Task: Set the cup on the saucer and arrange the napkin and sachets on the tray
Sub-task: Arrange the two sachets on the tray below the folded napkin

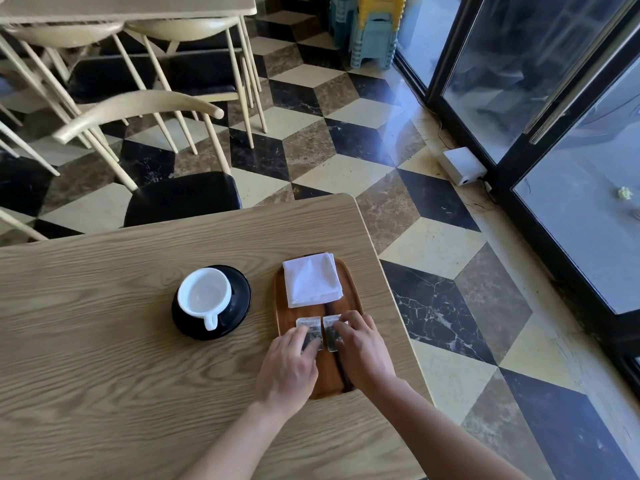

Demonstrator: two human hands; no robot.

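Note:
A white cup (pixel 204 295) stands on a black saucer (pixel 239 299) left of a brown wooden tray (pixel 282 306). A folded white napkin (pixel 311 279) lies on the tray's far half. Two sachets lie side by side in the tray's middle. My left hand (pixel 289 363) rests its fingers on the left sachet (pixel 309 325). My right hand (pixel 363 348) rests its fingers on the right sachet (pixel 330 327). Both hands cover the sachets' near halves.
The tray sits near the right edge of the wooden table (pixel 104 341). A chair with a black seat (pixel 181 197) stands at the table's far side. More chairs and a table stand behind it, and glass doors run along the right.

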